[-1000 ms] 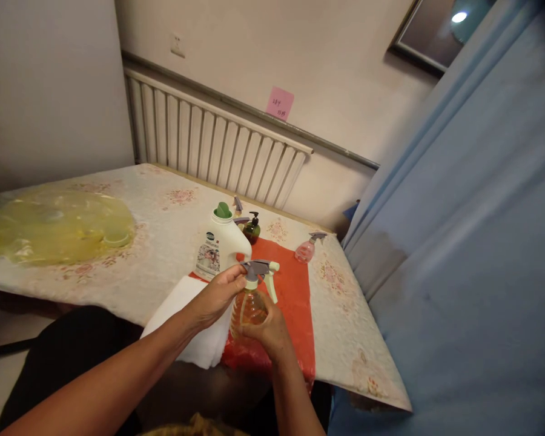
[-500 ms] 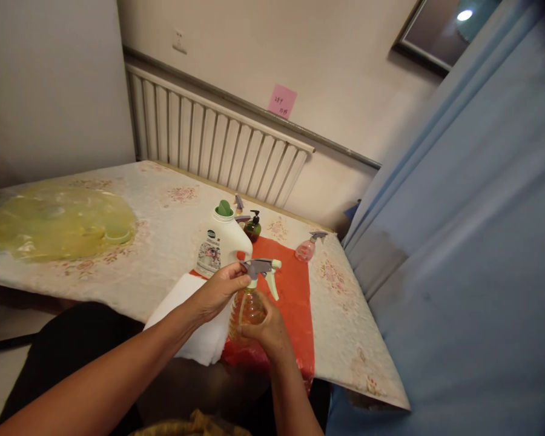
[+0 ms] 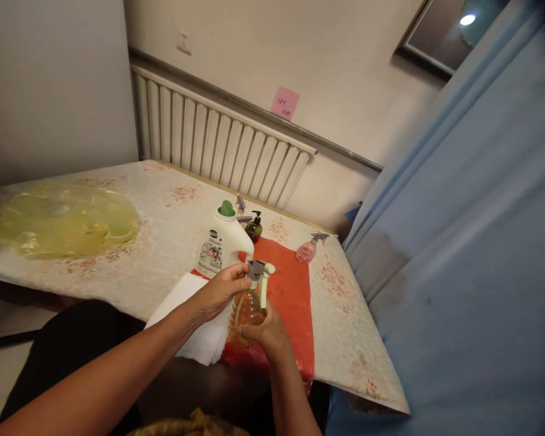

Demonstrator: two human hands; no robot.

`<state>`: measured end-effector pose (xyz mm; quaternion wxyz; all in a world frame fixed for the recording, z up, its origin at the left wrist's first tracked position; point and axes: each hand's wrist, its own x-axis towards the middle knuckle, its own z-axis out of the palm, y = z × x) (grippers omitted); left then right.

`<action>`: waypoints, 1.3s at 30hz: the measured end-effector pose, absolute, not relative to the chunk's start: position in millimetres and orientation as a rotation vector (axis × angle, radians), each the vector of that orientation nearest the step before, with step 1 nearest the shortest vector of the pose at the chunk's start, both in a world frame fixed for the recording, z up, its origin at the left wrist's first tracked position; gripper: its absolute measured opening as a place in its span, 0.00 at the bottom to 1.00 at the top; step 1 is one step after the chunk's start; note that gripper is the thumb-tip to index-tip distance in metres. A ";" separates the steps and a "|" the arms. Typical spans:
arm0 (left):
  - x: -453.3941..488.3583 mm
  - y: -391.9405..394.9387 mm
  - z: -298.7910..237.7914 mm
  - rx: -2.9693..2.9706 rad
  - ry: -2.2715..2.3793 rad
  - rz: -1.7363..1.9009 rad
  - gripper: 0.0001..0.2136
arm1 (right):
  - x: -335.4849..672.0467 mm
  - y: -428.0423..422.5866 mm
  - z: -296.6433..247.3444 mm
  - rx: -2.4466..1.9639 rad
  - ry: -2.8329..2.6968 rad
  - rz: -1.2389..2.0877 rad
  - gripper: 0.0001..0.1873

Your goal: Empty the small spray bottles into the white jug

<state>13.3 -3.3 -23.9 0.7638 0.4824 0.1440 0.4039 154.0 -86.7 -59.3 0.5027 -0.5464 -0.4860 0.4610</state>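
A clear spray bottle (image 3: 249,307) with amber liquid stands upright over the front part of a red sheet (image 3: 290,297). My left hand (image 3: 224,290) pinches the grey and pale green spray head (image 3: 258,270) at its back. Around the bottle's body, my right hand (image 3: 266,332) is wrapped from the right side. The spray trigger points toward the front right. Just behind my left hand is a white jug (image 3: 227,239) with a green piece in its mouth. A folded white towel (image 3: 181,321) lies below my left forearm.
Behind the jug stands a dark green pump bottle (image 3: 254,229), partly hiding other spray bottles. A pink spray bottle (image 3: 306,251) sits at the sheet's right edge. Yellow plastic (image 3: 68,221) covers the table's left part. A blue curtain (image 3: 458,242) hangs at the right.
The spray head has turned on the bottle, its nozzle and trigger swinging from pointing right to more toward me. Both hands have kept nearly the same place. The view has shifted slightly.
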 end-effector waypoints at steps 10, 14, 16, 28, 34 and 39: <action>11.1 0.4 -33.8 1.115 0.313 0.929 0.19 | 154.0 -85.0 -61.3 -1.300 -1.198 1.076 0.36; 11.0 -1.4 -29.7 1.211 0.337 0.987 0.21 | 152.5 -85.3 -60.6 -1.288 -1.215 1.071 0.36; 11.2 -1.9 -28.8 1.204 0.311 1.008 0.20 | 152.1 -85.2 -60.2 -1.311 -1.228 1.055 0.36; 10.2 -5.9 -30.7 1.204 0.313 0.989 0.17 | 149.5 -83.5 -57.0 -1.277 -1.221 1.073 0.35; 12.3 -4.7 -32.6 1.152 0.331 1.030 0.16 | 147.7 -85.7 -51.4 -1.308 -1.219 1.097 0.33; 10.2 -7.4 -36.2 1.121 0.299 0.948 0.16 | 146.1 -86.3 -50.2 -1.237 -1.200 1.127 0.34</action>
